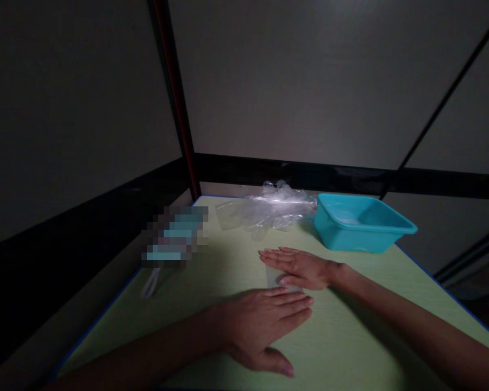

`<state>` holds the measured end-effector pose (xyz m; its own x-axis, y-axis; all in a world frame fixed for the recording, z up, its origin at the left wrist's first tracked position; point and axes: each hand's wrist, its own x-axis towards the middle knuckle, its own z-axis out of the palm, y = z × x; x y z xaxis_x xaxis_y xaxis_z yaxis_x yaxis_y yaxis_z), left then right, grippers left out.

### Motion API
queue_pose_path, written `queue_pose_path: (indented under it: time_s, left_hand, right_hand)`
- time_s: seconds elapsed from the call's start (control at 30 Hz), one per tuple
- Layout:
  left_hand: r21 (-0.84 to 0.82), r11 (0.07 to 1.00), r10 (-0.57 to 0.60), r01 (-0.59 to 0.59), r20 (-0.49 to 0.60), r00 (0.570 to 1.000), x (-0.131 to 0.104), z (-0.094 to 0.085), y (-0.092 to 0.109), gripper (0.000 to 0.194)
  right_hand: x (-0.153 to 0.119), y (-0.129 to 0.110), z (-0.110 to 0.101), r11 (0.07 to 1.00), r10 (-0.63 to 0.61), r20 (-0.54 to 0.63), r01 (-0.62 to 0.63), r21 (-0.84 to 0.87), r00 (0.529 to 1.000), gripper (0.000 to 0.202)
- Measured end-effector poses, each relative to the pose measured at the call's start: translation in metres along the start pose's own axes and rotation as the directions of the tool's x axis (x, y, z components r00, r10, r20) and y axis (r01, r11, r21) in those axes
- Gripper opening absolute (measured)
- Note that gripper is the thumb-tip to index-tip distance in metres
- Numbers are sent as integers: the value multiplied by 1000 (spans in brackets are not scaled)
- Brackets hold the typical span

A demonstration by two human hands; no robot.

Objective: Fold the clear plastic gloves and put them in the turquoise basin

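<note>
My left hand lies flat near the front of the pale green table, fingers stretched to the right and thumb apart. Just beyond it, my right hand is spread palm down with its fingers pointing left. Between and partly under the two hands is a thin, see-through sheet that looks like plastic film. Both hands seem to press on it, and most of it is hidden beneath them. Neither hand is closed around anything.
A crumpled heap of clear plastic lies at the table's back edge. To its right stands a turquoise basin with something pale inside. At the left is a blurred-out item with a white loop. Walls rise behind and left of the table.
</note>
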<state>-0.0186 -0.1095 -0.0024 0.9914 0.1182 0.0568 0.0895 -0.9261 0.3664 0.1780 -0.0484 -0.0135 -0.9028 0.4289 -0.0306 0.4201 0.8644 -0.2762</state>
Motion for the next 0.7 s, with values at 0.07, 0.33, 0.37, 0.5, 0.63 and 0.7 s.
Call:
queue_pose_path:
  time_s: [0.07,0.33,0.37,0.5,0.63,0.7]
  left_hand:
    - [3,1000,0,0,0,1000,0,0,0,71]
    - [11,1000,-7,7,-8,1000,-1,0,1,70]
    - [10,1000,-4,4,-11,1000,-1,0,0,69]
    - [7,1000,3,-3,-18,1000,-1,0,0,69]
    - [5,1000,-11,11,-19,1000,-1,-1,1,69]
    - [-2,1000,-9,9,-21,1000,-1,-1,1,70]
  right_hand:
    - [1,0,-1,1000,7,3,-7,-7,1000,56]
    - [6,10,-3,999,49,-21,-49,-13,999,56]
    - [6,11,-2,998,54,-26,-54,-11,998,56]
    - [8,15,-1,998,69,-45,-70,-8,997,56]
    - [9,17,2,996,87,-74,-88,-16,993,57]
    - [10,17,3,996,89,-104,-89,5,991,58]
